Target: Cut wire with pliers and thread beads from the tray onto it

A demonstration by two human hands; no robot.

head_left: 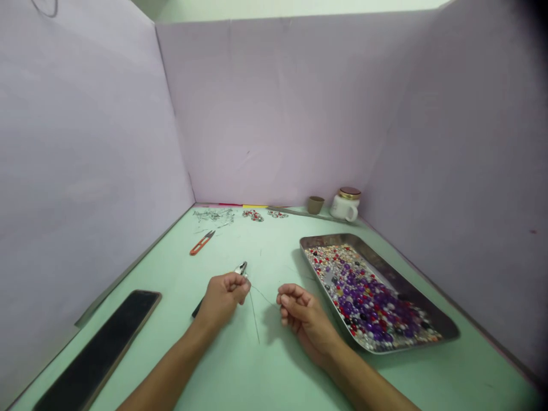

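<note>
My left hand (222,297) is closed around small pliers (241,269), whose metal jaws stick out past my fingers and whose dark handle shows below my wrist. A thin wire (255,319) runs from the jaws across the green table toward my right hand (299,311). That hand is curled in a pinch near the wire's end. Just right of it a metal tray (445,326) holds several purple, red, white and black beads (363,294).
Orange thread snips (201,243) lie at the back left. Wire bits (213,216) and small bead pieces (252,215) sit by the back wall, with a brown cup (315,204) and a white lidded jar (346,204). A dark phone (100,348) lies front left. Lilac walls enclose the table.
</note>
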